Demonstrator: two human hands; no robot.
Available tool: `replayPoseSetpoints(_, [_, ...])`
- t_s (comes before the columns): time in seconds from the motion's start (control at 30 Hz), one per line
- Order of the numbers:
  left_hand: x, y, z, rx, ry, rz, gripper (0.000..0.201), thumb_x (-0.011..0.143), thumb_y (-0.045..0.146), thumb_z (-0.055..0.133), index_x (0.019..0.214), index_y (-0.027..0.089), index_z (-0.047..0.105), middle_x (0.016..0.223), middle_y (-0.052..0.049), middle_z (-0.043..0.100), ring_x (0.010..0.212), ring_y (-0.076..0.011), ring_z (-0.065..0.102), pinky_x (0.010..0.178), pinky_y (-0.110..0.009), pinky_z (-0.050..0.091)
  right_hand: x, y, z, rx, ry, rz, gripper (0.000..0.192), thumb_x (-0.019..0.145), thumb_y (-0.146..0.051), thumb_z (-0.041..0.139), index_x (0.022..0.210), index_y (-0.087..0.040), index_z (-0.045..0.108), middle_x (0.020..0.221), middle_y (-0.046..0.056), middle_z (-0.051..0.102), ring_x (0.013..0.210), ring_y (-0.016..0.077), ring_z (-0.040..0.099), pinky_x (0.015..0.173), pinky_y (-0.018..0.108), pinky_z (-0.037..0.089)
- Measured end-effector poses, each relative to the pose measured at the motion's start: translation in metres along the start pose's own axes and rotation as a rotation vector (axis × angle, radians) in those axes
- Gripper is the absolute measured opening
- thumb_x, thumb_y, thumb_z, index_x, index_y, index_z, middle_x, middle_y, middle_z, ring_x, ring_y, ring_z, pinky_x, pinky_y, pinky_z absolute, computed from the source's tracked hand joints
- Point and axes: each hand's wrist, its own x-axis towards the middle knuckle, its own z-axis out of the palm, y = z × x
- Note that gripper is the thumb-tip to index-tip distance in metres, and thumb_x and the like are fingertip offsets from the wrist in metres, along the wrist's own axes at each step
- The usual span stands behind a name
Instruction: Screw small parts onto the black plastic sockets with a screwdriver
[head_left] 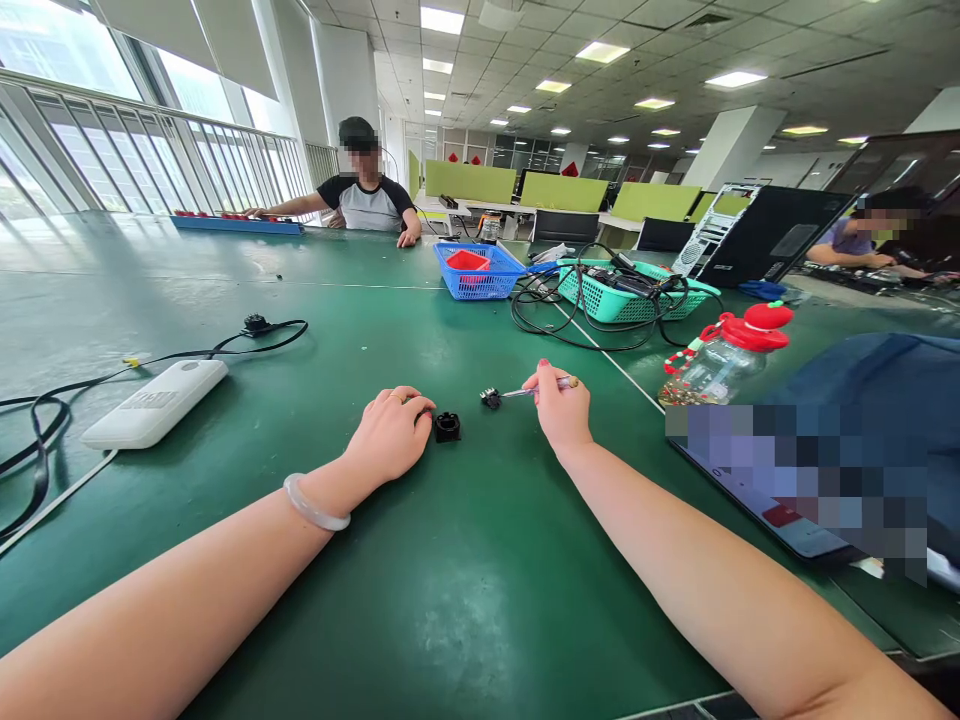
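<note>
My right hand [562,403] is closed round a small screwdriver [519,392] with a thin metal shaft, held nearly level and pointing left. Its tip meets a small black part with light metal prongs [490,399] on the green table. My left hand [391,432], with a pale bangle on the wrist, rests loosely bent on the table, palm down. Just right of its fingertips sits a square black housing [448,428] with a round opening on top. Whether the fingers touch the housing, I cannot tell.
A white power strip [157,405] with black cables lies left. Ahead are a blue basket [480,288] and a green basket [600,303] of cables. To the right are a red-lidded bottle [724,360] and a tablet [795,520]. A person [369,200] sits across the table.
</note>
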Motion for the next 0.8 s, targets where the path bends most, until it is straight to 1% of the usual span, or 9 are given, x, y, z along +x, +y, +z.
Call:
replayPoseSetpoints(0.07, [0.0, -0.001, 0.003, -0.084, -0.023, 0.094, 0.044, 0.092, 0.04, 0.034, 0.128, 0.024, 0.055, 0.135, -0.007, 0.054, 0.128, -0.0263, 0.045, 0.113, -0.046, 0.035, -0.001, -0.001, 0.001, 0.041, -0.053, -0.01, 0.05, 0.09, -0.049, 0.044, 0.051, -0.021, 0.058, 0.046, -0.001, 0.046, 0.048, 0.0137, 0.047, 0.052, 0.026, 0.037])
replayPoseSetpoints(0.13, [-0.001, -0.001, 0.005, -0.129, -0.066, 0.21, 0.049, 0.092, 0.046, 0.038, 0.135, 0.026, 0.048, 0.14, -0.006, 0.051, 0.132, -0.0258, 0.041, 0.114, -0.046, 0.032, -0.002, -0.001, 0.001, 0.078, -0.045, -0.035, 0.051, 0.09, -0.05, 0.044, 0.05, -0.02, 0.057, 0.046, -0.001, 0.046, 0.048, 0.0132, 0.046, 0.052, 0.026, 0.037])
replayPoseSetpoints(0.23, [-0.003, 0.0, 0.007, -0.122, -0.133, 0.308, 0.045, 0.091, 0.046, 0.041, 0.132, 0.028, 0.049, 0.136, -0.005, 0.055, 0.13, -0.0259, 0.043, 0.113, -0.048, 0.033, -0.002, -0.001, 0.002, 0.126, -0.023, -0.047, 0.048, 0.089, -0.05, 0.046, 0.055, -0.02, 0.06, 0.05, -0.001, 0.047, 0.049, 0.0125, 0.046, 0.05, 0.026, 0.036])
replayPoseSetpoints(0.3, [-0.003, 0.001, 0.006, -0.104, -0.146, 0.279, 0.04, 0.092, 0.041, 0.04, 0.128, 0.028, 0.052, 0.131, -0.005, 0.059, 0.127, -0.0255, 0.046, 0.111, -0.048, 0.035, -0.003, -0.001, 0.003, 0.166, -0.083, -0.026, 0.046, 0.088, -0.052, 0.048, 0.057, -0.02, 0.062, 0.051, -0.001, 0.047, 0.049, 0.0122, 0.046, 0.05, 0.025, 0.037])
replayPoseSetpoints(0.37, [-0.001, 0.0, 0.006, -0.073, -0.128, 0.195, 0.037, 0.093, 0.035, 0.036, 0.126, 0.027, 0.052, 0.128, -0.005, 0.062, 0.125, -0.0257, 0.048, 0.109, -0.049, 0.037, -0.005, -0.002, 0.005, 0.204, -0.178, -0.015, 0.048, 0.087, -0.054, 0.05, 0.057, -0.019, 0.063, 0.05, -0.001, 0.048, 0.049, 0.0121, 0.047, 0.051, 0.025, 0.038])
replayPoseSetpoints(0.47, [0.0, -0.001, 0.006, -0.048, -0.094, 0.069, 0.039, 0.092, 0.03, 0.034, 0.127, 0.026, 0.05, 0.132, -0.006, 0.059, 0.127, -0.0275, 0.046, 0.108, -0.053, 0.035, -0.009, -0.007, 0.005, 0.232, -0.35, -0.021, 0.051, 0.085, -0.06, 0.051, 0.057, -0.019, 0.065, 0.05, 0.0, 0.051, 0.051, 0.0125, 0.05, 0.053, 0.026, 0.041])
replayPoseSetpoints(0.57, [-0.002, -0.001, 0.006, -0.08, -0.098, 0.067, 0.04, 0.088, 0.035, 0.042, 0.128, 0.029, 0.047, 0.137, -0.005, 0.054, 0.13, -0.0287, 0.042, 0.11, -0.055, 0.032, -0.012, -0.011, 0.005, 0.25, -0.458, -0.033, 0.053, 0.082, -0.064, 0.053, 0.058, -0.018, 0.067, 0.05, 0.0, 0.053, 0.052, 0.0129, 0.051, 0.055, 0.027, 0.042])
replayPoseSetpoints(0.63, [-0.004, 0.0, 0.005, -0.095, -0.125, 0.124, 0.043, 0.087, 0.042, 0.045, 0.129, 0.031, 0.045, 0.137, -0.004, 0.054, 0.131, -0.0289, 0.041, 0.112, -0.059, 0.027, -0.012, -0.012, 0.005, 0.275, -0.427, -0.044, 0.052, 0.082, -0.063, 0.053, 0.057, -0.019, 0.066, 0.049, 0.0, 0.052, 0.051, 0.0128, 0.051, 0.055, 0.027, 0.042])
replayPoseSetpoints(0.8, [-0.009, 0.006, 0.002, -0.089, -0.183, 0.2, 0.044, 0.091, 0.047, 0.04, 0.134, 0.038, 0.041, 0.14, -0.004, 0.05, 0.132, -0.0298, 0.039, 0.11, -0.073, 0.015, -0.008, -0.008, 0.006, 0.334, -0.226, 0.007, 0.051, 0.085, -0.056, 0.051, 0.051, -0.019, 0.062, 0.043, -0.002, 0.047, 0.044, 0.0108, 0.045, 0.053, 0.027, 0.041])
